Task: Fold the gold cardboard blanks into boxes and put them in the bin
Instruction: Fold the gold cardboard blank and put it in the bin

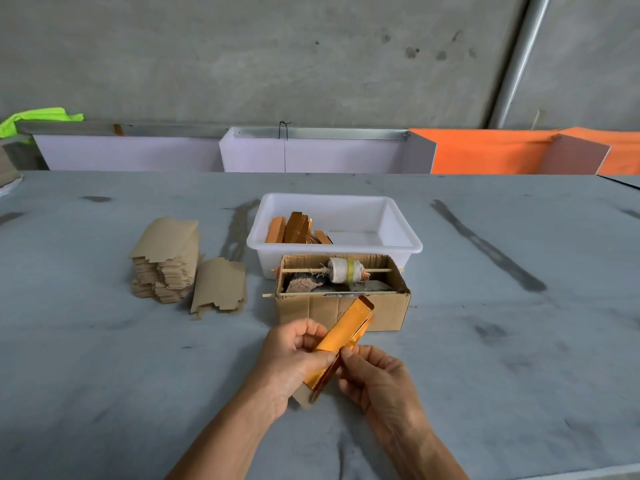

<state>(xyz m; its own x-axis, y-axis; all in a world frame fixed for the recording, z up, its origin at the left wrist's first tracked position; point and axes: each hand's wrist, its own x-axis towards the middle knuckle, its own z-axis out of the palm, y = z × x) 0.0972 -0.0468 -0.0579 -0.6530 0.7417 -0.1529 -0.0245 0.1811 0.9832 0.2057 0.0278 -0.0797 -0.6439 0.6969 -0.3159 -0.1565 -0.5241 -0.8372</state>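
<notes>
Above the grey table (104,358), I grip a half-folded gold blank (341,336) with my left hand (294,358), my right hand (374,375) pinching its lower flap, short of the white bin (405,237).

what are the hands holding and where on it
Both hold one gold cardboard blank, half folded. The left hand grips its middle; the right hand pinches its lower edge.

Left hand (294,358) and right hand (372,375) holding gold box (346,332) above grey table (485,341). Behind: brown carton (346,310), then white bin (381,220) with gold boxes (294,230) inside. Blanks (166,261) piled at left, brown side up.
</notes>
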